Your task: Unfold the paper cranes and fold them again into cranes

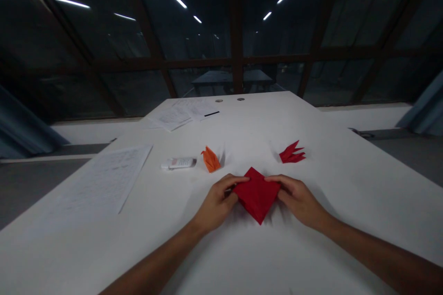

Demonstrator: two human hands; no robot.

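Red paper diamond [258, 196] being held at both side corners

The left hand [218, 202] is pinching one corner between thumb and fingers; the right hand [299, 200] is gripping the opposite one, both closing snugly. The paper is lying between them, over the worktop [242, 262]. Beyond, an orange folded figure [210, 160] is standing near a white remote-like device [179, 162]; a red folded piece [292, 152] is resting to the right.
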